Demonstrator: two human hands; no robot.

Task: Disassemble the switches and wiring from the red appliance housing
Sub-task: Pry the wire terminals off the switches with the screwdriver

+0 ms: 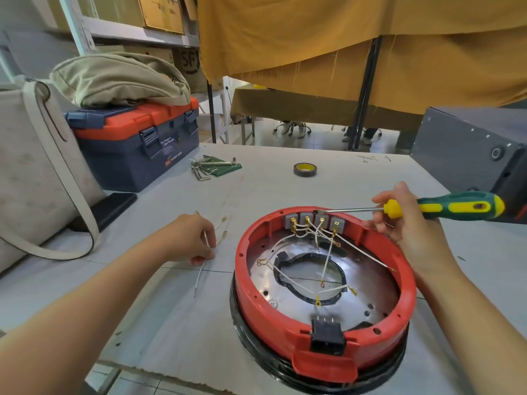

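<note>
Cardboard sheeting covers the table [285, 178], which stands in a storeroom with shelved cartons behind and mustard cloth hanging over frames beyond. On the sheet, right of centre and near the front edge, sits the red housing [256, 295], open side up on a black base, its metal floor exposed. Four grey switches [313, 220] remain seated in a row in the far wall, with white wires [328, 252] running from their brass terminals across the floor; several wire ends lie loose. A black socket [327, 336] is still fitted in the near wall. The right hand [407, 220] grips a screwdriver [427, 208] with fingers curled round shaft and handle collar; the blade tip rests at the top edge of the third switch from the left. The left hand [191, 240] rests on the sheet to the housing's left, fingers pinching a detached wire [204, 266], which lies apart from the housing. Judgement: the step in hand is prying the switches out of their slots, with part of the wiring already removed and most still attached. The next move appears to call for levering the blade against the switch's retaining clip while steadying the housing, taking care not to slip into the wires. Also on the table: a toolbox [137, 149] with a bag on top, hex keys [205, 168], a tape roll [305, 169] and a grey metal box [462, 149] at right.
</note>
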